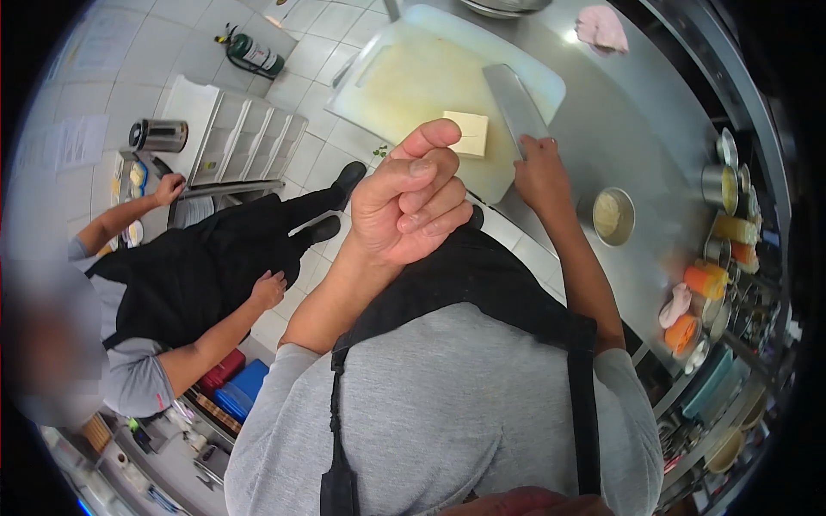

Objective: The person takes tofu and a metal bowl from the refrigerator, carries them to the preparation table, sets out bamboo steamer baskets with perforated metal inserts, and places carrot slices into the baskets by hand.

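My right hand [540,172] is closed round the handle of a broad-bladed kitchen knife [519,101]. The blade lies over the right part of a large, pale cutting board [404,73] and points away from me. A pale yellow rectangular block [467,134], perhaps butter or cheese, rests on the board left of the knife, with a thin line on its top. My left hand [411,196] is raised before the block and hides its near left corner. Its fingers are curled in, the index finger less so, and nothing shows in them.
Right of my right forearm, a round metal tin [613,217] with pale contents stands on the steel counter [641,120]. A pink cloth [601,29] lies farther back. Several containers line the right edge. A co-worker in a black apron [198,249] stands at left, near white drawers [241,138].
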Tool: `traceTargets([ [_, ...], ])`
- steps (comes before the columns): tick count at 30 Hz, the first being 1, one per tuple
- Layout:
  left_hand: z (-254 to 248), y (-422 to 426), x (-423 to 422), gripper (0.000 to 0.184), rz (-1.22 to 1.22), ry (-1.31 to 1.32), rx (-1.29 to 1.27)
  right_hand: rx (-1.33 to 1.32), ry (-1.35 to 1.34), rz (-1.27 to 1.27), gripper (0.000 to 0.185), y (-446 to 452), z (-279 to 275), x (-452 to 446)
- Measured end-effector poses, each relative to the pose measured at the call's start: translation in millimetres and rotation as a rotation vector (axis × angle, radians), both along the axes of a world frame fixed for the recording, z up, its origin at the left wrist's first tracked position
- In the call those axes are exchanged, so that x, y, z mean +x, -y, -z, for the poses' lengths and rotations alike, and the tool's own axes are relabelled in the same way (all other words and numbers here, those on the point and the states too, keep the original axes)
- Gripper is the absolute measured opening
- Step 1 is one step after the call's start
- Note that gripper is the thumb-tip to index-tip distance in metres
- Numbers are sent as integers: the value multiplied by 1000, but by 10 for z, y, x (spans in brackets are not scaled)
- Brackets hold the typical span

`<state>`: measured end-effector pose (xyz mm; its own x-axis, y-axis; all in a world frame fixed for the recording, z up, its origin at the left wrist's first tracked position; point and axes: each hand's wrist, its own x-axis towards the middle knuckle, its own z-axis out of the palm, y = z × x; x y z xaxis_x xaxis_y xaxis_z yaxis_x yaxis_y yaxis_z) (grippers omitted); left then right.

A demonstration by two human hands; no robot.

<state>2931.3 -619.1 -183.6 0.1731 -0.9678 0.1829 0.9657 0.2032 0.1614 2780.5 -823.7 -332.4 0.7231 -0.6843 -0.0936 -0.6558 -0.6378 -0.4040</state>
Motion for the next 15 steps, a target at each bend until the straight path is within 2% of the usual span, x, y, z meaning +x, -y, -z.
traceTargets([
  [2, -35, -84, 87, 32, -42, 30, -6, -130, 81, -142, 38, -54, -310, 51],
  [6, -184, -251, 267, 25, -134, 154, -8, 236, 695, -222, 25, -483, -1741, 415],
  [7, -268, -281, 310, 25, -136, 170, -23, 220, 710, -230, 25, -587, -1999, 468],
  [8, -363, -321, 325, 20, -201, 216, 23, 69, 801, -325, 27, -682, -2214, 508],
  [9, -442, -372, 356, 16, -271, 258, 69, -84, 885, -423, 29, -775, -2341, 574],
  [15, -717, -672, 638, 8, -402, 370, 111, -88, 1054, -562, 33, -1127, -2576, 1076],
])
